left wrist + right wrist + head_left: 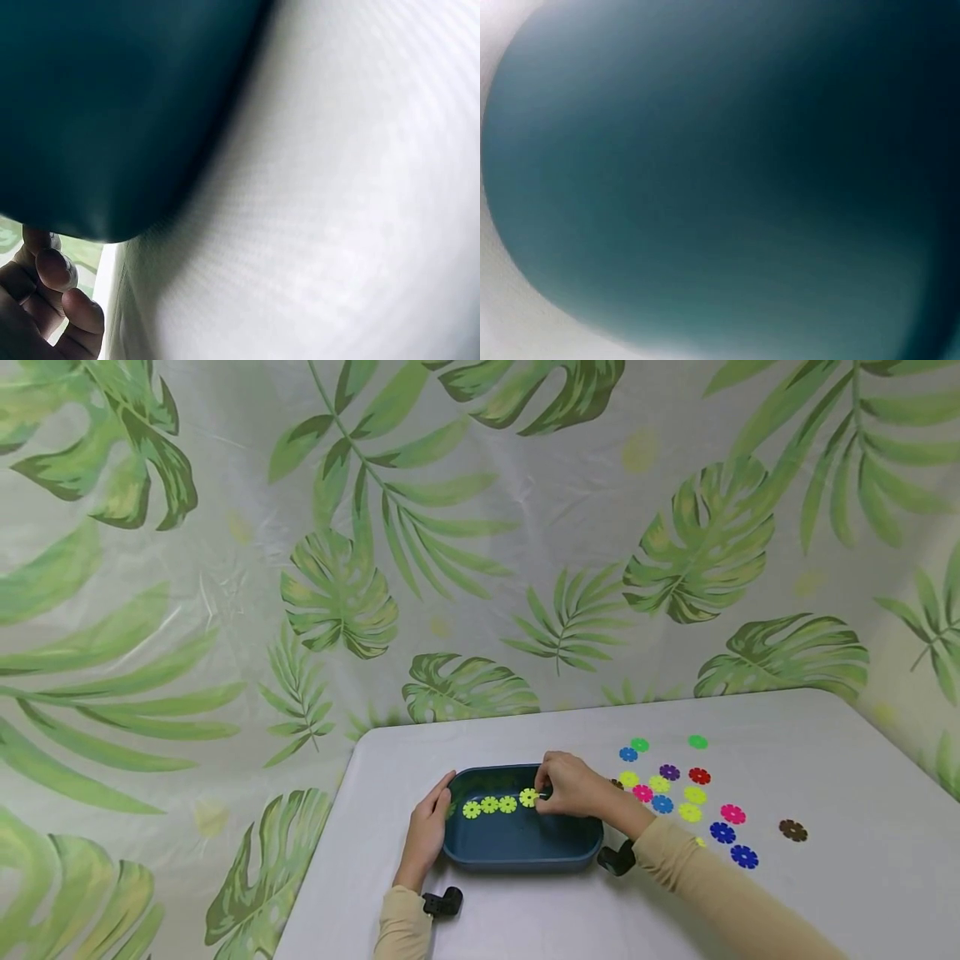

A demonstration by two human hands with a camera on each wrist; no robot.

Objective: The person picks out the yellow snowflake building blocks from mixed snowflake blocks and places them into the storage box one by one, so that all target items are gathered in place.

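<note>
A dark blue rectangular tub [525,863] with rounded corners stands on the table. My left hand [424,832] holds its left end, thumb at the rim and fingers along the outside. Inside the tub lie three yellow-green, flower-shaped notched discs in a row, the leftmost disc [471,810] nearest my left hand. To their right, my right hand [572,787] reaches over the tub and pinches another yellow-green disc [528,797] by its edge. The left wrist view shows the tub's wall [112,112] with curled fingers [56,270] beside it. Only blurred tub wall [667,187] fills most of the right wrist view.
Right of the tub, loose notched discs are scattered on the white-covered table [825,760]: pink [733,814], dark blue [744,857], red [700,776], green [698,742], brown [793,830] and others. A leaf-patterned curtain [465,568] hangs behind the table.
</note>
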